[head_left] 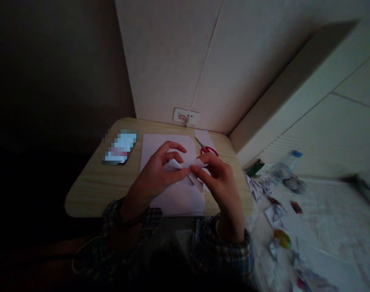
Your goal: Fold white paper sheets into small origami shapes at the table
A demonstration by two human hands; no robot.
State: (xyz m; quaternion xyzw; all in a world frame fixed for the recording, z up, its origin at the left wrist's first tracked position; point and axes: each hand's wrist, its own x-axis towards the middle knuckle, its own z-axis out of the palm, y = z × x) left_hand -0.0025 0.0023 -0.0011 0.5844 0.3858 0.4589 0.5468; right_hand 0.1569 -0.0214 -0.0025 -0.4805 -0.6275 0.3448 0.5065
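Observation:
A folded piece of white paper [185,165] is held between both hands, above a stack of white sheets [178,198] on a small wooden table. My left hand [159,170] pinches its left side with the thumb in front, the other fingers curled behind. On the right side, my right hand [219,174] grips the paper between thumb and forefinger. Pointed flaps stick up at the left and hang down below the fingers. Scissors with red handles [209,151] lie just beyond my right hand, partly over a paper strip [203,134].
A phone with a blurred, lit screen [120,148] rests on the left of the table [90,190]. A wall socket [186,116] sits behind the table's back edge. To the right, crumpled papers [276,215] and wrappers are scattered over a pale surface.

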